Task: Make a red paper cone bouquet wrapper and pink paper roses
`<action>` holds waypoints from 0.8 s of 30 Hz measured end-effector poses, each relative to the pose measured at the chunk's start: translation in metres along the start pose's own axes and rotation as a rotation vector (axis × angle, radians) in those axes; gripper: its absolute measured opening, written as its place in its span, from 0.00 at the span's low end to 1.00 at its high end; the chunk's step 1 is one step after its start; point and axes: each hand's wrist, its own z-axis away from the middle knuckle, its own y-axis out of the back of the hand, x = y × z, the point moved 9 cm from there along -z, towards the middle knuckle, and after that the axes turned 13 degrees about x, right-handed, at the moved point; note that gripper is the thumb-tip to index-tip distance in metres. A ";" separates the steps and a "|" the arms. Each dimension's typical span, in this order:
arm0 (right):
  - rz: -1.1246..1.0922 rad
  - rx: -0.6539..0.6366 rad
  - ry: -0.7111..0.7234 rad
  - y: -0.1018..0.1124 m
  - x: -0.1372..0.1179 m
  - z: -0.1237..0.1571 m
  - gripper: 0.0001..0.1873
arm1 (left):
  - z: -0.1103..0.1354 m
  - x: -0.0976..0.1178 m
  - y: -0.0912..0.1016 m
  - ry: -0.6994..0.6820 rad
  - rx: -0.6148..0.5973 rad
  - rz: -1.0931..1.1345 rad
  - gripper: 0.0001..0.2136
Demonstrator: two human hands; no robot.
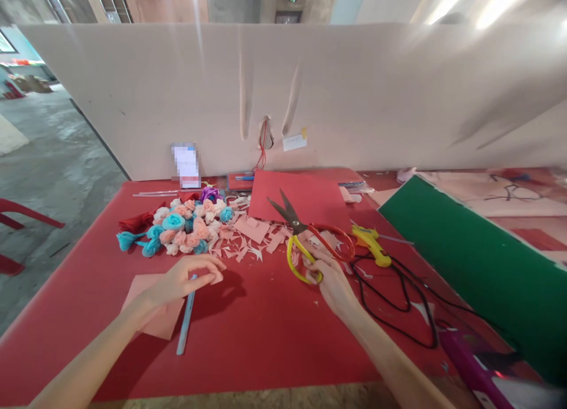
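My right hand (pixel 325 273) grips a pair of scissors (pixel 296 223) by the handles, one loop yellow and one red. The blades stand apart, pointing up and to the left above the table. My left hand (pixel 192 276) is closed, thumb and fingers pinching a small pink paper piece (pixel 216 277) that is partly hidden. Under the left wrist lies a square of pink paper (pixel 170 320), and beside it a pale blue strip (pixel 186 317), perhaps a ruler. Pink paper scraps (pixel 252 229) lie scattered beyond both hands.
Paper flowers (pixel 181 223) in pink, blue and white are heaped at the left. A red sheet (pixel 292 190) lies at the back. To the right are a yellow glue gun (pixel 372 244), a black cord (pixel 390 332), a green board (pixel 469 267) and a purple device (pixel 469 362). A pale partition (pixel 177 90) rises behind.
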 end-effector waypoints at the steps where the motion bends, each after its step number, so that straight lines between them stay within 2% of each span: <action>1: -0.053 -0.015 -0.020 -0.001 -0.004 0.004 0.17 | -0.002 0.004 -0.004 0.046 0.019 0.068 0.08; 4: -0.170 -0.076 -0.070 -0.008 -0.014 0.019 0.13 | -0.011 0.021 -0.022 0.147 0.047 0.314 0.08; 8: -0.235 -0.160 -0.097 -0.023 -0.025 0.044 0.13 | -0.028 0.045 -0.051 0.143 0.038 0.534 0.10; 11: -0.171 -0.213 -0.028 -0.035 -0.034 0.059 0.13 | -0.037 0.050 -0.057 0.155 0.130 0.675 0.12; 14: -0.028 -0.179 0.095 -0.040 -0.041 0.064 0.11 | -0.039 0.047 -0.055 0.175 0.249 0.810 0.11; 17: 0.124 -0.045 0.247 -0.032 -0.047 0.059 0.09 | -0.035 0.044 -0.055 0.198 0.305 0.902 0.08; 22: 0.487 0.074 0.741 -0.030 -0.074 0.060 0.13 | -0.031 0.047 -0.056 0.189 0.315 0.935 0.08; 24: 0.592 0.123 0.813 -0.032 -0.077 0.056 0.15 | -0.029 0.050 -0.054 0.190 0.330 0.910 0.09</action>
